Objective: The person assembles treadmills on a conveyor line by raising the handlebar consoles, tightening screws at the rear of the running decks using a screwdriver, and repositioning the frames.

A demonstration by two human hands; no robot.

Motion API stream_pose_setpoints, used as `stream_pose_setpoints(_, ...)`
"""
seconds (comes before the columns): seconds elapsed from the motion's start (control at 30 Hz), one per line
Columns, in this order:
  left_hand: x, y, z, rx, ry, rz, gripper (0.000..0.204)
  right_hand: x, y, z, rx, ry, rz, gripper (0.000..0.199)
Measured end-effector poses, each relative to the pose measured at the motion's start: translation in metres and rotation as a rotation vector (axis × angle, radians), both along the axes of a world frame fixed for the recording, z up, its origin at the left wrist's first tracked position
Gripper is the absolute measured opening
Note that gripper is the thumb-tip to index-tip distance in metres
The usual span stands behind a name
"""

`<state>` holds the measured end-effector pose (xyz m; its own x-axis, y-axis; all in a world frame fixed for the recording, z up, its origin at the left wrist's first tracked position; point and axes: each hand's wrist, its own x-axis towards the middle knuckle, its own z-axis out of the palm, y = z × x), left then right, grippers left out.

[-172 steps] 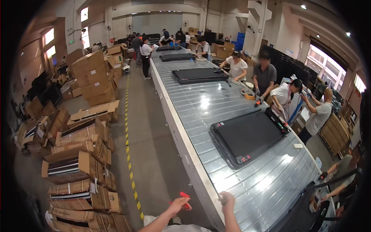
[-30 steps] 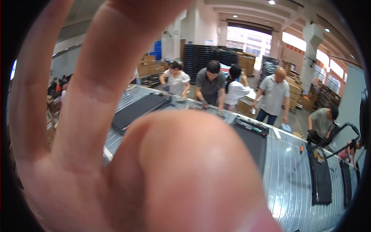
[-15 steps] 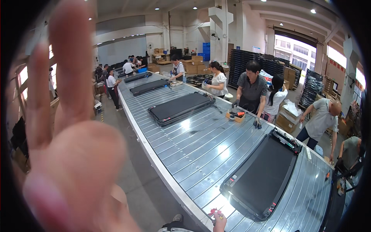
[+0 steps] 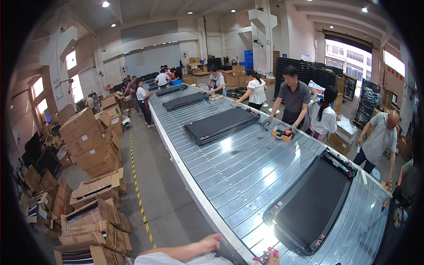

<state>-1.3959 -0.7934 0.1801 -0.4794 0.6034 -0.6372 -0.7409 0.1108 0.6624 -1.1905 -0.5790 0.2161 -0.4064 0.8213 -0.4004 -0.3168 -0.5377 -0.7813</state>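
My left hand (image 4: 209, 243) reaches in from the lower edge with its fingers curled, beside the near rim of the long metal-topped table (image 4: 238, 176); nothing shows in it. Low over that rim, my right hand (image 4: 272, 259) is closed on a small red object (image 4: 275, 251), partly cut off by the picture's edge, so its kind is unclear. To the right of my hands a black framed panel (image 4: 313, 201) lies flat on the table. Neither hand touches it.
Farther along the table lies another black panel (image 4: 223, 125). Across from me, a person in a striped shirt (image 4: 292, 99) works by a small box (image 4: 282, 136) with an orange tool. Stacked cartons (image 4: 86, 137) and a yellow-black floor line (image 4: 138, 190) are on the left.
My left hand has dropped from close before the camera, fingers spread, to beside the table and curled. The person in stripes has moved a hand to the small box. The view has shifted slightly.
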Motion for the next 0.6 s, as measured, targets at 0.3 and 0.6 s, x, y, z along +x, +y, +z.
stream_pose_setpoints(0.3, -0.035, 0.053, 0.019, 0.019, -0.063, -0.306, 0.08, -0.036, 0.034, -0.003, 0.169, -0.192, -0.066, 0.029)
stream_pose_setpoints(0.6, -0.075, 0.095, -0.016, 0.01, -0.079, -0.554, 0.066, -0.085, 0.081, 0.026, 0.177, -0.314, 0.164, 0.045)
